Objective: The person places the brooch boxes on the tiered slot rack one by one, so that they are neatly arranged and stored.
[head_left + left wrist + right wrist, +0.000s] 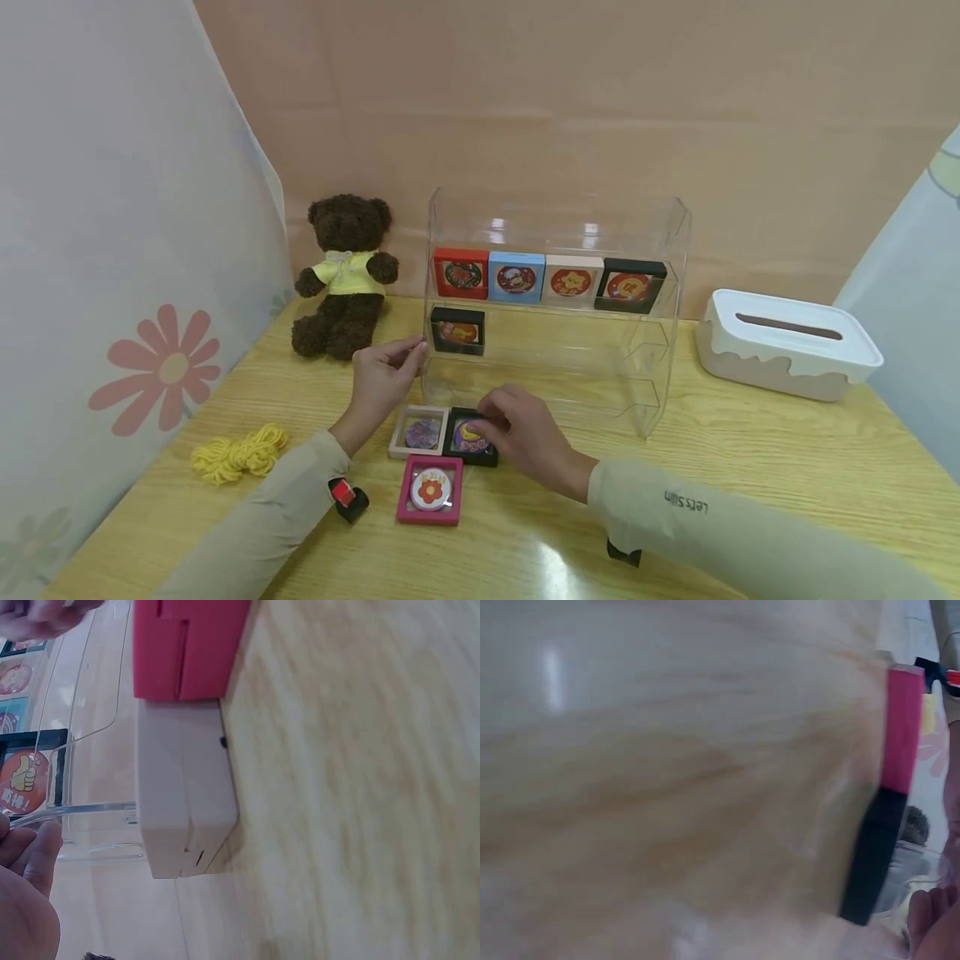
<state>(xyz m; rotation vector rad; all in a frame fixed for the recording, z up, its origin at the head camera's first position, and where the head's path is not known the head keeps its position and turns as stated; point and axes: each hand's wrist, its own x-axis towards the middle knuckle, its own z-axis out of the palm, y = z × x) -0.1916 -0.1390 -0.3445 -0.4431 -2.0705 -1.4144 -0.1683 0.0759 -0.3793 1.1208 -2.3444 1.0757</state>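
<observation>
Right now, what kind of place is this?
Probably an indoor table set up for displaying little things: a wood-grain table, a teddy bear, and a clear rack holding framed badges.

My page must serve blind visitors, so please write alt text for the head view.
A person's left grip pinches the left edge of a clear rack holding five framed badges, while the right grip covers part of a black frame on the table. Near it lie a beige frame and a pink frame; a teddy bear sits left, a tissue box right.
</observation>
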